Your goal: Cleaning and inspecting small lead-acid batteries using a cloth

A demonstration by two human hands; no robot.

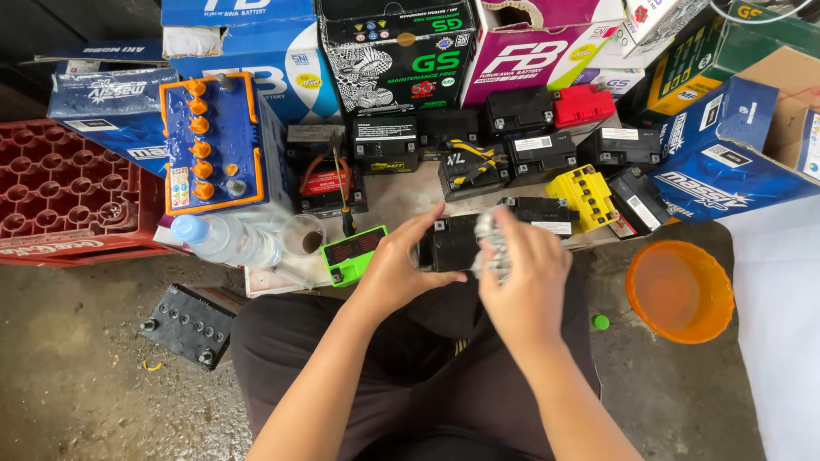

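Observation:
My left hand [395, 269] grips a small black battery [451, 242] from its left side, holding it above my lap. A crumpled grey rag [491, 243] is bunched in my right hand [525, 277] and pressed against the battery's right end. Right beside my left hand lies a small green battery [352, 254]. Dark trousers [401, 358] cover my legs below.
Several small black batteries, a yellow one [585, 196] and a red one [582, 105] crowd the board ahead. A blue battery with orange caps [213, 141], a plastic bottle [224, 239], a clear cup [303, 233], a red crate [64, 192], an orange bowl [681, 290], stacked boxes.

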